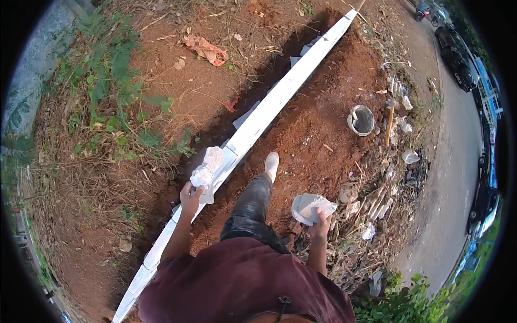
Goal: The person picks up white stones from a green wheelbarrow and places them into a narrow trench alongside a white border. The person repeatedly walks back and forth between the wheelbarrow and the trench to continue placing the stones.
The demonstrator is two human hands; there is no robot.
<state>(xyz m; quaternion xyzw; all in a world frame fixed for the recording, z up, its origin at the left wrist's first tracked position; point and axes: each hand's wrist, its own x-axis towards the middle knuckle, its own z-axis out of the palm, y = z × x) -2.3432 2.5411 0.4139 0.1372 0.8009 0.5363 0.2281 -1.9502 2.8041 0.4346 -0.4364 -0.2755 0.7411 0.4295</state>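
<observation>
My left hand grips a pale, lumpy whitish chunk with a flatter grey piece behind it, held over a long white straight strip that runs diagonally along a dug trench. Grey pieces show along the strip's far side. My right hand holds a broken, flat grey-white chunk over the red soil, right of my leg. My white boot stands on the soil beside the strip.
A bucket with something inside sits at the right beside a wooden handle. Dry debris lines a paved road, where vehicles stand. Plants and a crumpled orange scrap lie left of the trench.
</observation>
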